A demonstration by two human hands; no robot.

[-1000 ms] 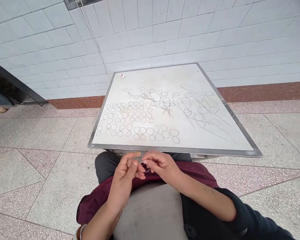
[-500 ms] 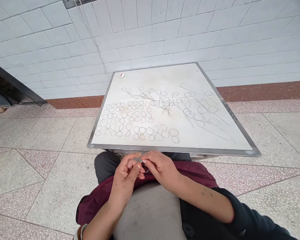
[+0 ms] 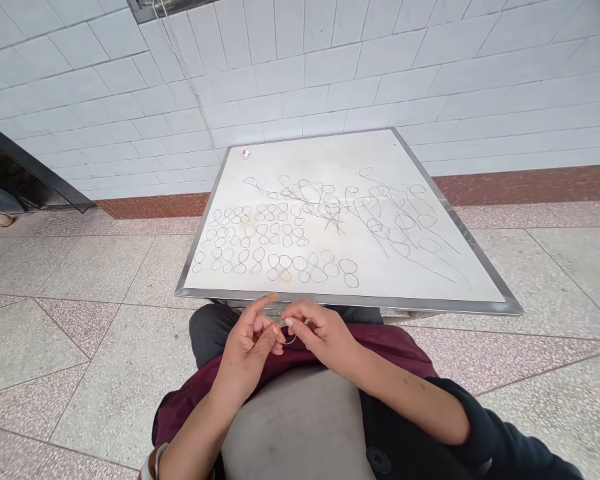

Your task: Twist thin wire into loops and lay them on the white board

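Observation:
Between my hands, over my lap and just short of the table's front edge, is a thin wire loop [image 3: 290,342]. My left hand [image 3: 253,340] pinches it between thumb and fingers, with the index finger stretched out toward the table. My right hand [image 3: 320,333] pinches the wire from the other side, its fingertips almost touching those of the left. Part of the wire is hidden by the fingers. On the white table [image 3: 310,150] lie several wire figure-eights [image 3: 259,261] in rows at the left, and several long wires with one looped end [image 3: 405,223] at the right.
A metal strip [image 3: 350,302] edges the table. A small red and white object [image 3: 246,155] lies in its far left corner. Behind stands a white tiled wall [image 3: 330,87] with a hanging cable [image 3: 180,60]. Maroon cloth [image 3: 395,347] covers my lap.
My left index finger has straightened and lifted away from the right fingers. Both hands still pinch the wire in about the same place. The things on the table have not moved.

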